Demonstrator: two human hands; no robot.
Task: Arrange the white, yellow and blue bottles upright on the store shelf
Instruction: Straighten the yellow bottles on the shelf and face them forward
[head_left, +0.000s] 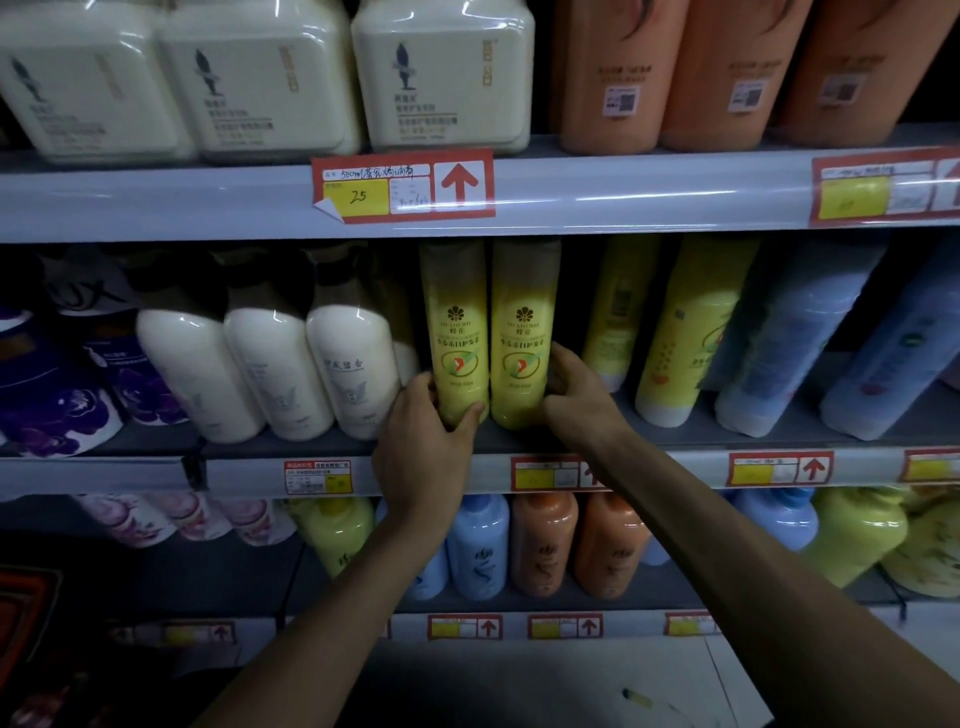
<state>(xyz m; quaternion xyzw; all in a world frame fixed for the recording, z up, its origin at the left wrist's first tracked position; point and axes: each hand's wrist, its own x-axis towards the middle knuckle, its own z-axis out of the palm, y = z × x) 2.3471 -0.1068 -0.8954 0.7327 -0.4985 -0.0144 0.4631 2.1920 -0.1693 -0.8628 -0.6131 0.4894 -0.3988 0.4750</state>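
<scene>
Two yellow bottles stand upright side by side on the middle shelf (311, 451). My left hand (423, 444) grips the base of the left yellow bottle (454, 332), thumb across its front. My right hand (574, 389) holds the lower right side of the right yellow bottle (524, 332). Three white bottles (270, 364) stand to the left. Further yellow bottles (685, 332) and pale blue bottles (800, 338) stand to the right, appearing to tilt.
The upper shelf carries cream tubs (441, 73) and orange bottles (613, 73) above a red price tag (402, 184). Purple packs (52, 395) sit at the far left. The lower shelf holds blue, orange and yellow-green bottles (545, 540).
</scene>
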